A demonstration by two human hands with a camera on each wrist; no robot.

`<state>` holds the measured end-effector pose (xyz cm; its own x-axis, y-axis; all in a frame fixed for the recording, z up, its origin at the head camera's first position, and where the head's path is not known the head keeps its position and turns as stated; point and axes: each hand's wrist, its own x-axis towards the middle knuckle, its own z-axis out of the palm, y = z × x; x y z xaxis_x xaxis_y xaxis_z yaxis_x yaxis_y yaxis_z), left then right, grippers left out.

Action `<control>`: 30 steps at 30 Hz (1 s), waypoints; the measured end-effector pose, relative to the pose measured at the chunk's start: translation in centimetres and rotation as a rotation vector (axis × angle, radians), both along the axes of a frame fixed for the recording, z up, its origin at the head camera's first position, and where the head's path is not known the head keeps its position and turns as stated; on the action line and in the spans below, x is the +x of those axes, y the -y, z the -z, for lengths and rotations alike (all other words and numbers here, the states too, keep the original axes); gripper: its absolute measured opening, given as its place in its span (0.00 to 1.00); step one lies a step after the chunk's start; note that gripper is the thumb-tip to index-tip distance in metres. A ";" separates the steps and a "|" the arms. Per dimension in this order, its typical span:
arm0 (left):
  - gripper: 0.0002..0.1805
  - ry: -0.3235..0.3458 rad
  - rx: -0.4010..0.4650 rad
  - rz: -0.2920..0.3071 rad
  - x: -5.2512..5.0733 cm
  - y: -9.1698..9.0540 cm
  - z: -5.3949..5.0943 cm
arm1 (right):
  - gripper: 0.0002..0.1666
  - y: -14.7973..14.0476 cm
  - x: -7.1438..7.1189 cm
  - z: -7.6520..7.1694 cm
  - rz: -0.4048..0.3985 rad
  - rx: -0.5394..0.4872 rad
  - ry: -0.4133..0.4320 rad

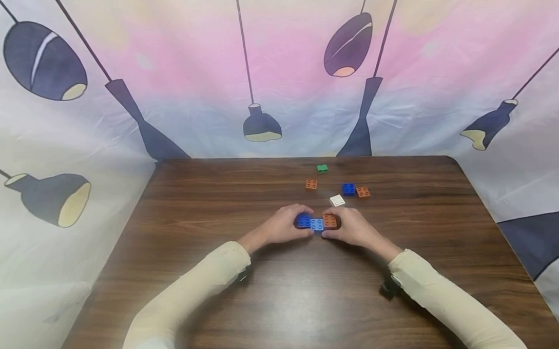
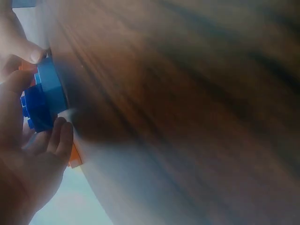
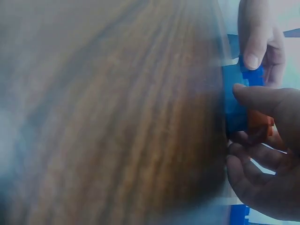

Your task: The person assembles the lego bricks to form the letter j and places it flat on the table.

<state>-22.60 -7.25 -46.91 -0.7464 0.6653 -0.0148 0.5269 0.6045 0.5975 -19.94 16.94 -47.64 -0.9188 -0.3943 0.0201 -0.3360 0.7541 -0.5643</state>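
Note:
Between the two hands, a dark blue brick [image 1: 304, 221], a light blue brick [image 1: 316, 224] and an orange brick [image 1: 329, 221] stand in a row, touching. The left hand [image 1: 287, 224] grips the dark blue brick at the left end, thumb at the near side and fingers at the far side. The right hand [image 1: 352, 227] holds the orange brick at the right end in the same way. In the left wrist view the dark blue brick [image 2: 38, 108] sits higher than the light blue brick [image 2: 51, 86]. The right wrist view shows the orange brick [image 3: 258, 125] above the light blue one [image 3: 234, 101].
Behind the hands on the brown table [image 1: 284, 297] lie a white brick [image 1: 337, 200], another dark blue brick [image 1: 348, 189], two orange bricks [image 1: 311, 184], [image 1: 363, 192] being the right one, and a green brick [image 1: 322, 168]. A patterned cloth hangs behind.

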 end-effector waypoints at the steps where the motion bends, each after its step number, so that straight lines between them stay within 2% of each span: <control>1: 0.31 0.003 -0.002 -0.002 0.0 -0.1 0.0 | 0.32 -0.1 0.1 -0.2 -0.007 0.006 -0.002; 7: 0.34 -0.007 -0.012 0.015 -0.2 -1.0 0.0 | 0.38 -1.2 1.0 -1.7 -0.008 0.005 0.013; 15: 0.35 -0.035 -0.033 0.009 -0.2 -2.1 0.3 | 0.38 -3.0 1.3 -3.6 0.031 -0.001 -0.018; 22: 0.34 -0.064 -0.061 0.017 -0.3 -2.9 0.6 | 0.33 -4.9 0.9 -4.0 0.098 -0.030 -0.044; 30: 0.31 -0.134 -0.089 0.026 -0.3 -3.6 0.8 | 0.29 -6.7 0.2 -4.0 0.149 -0.108 -0.099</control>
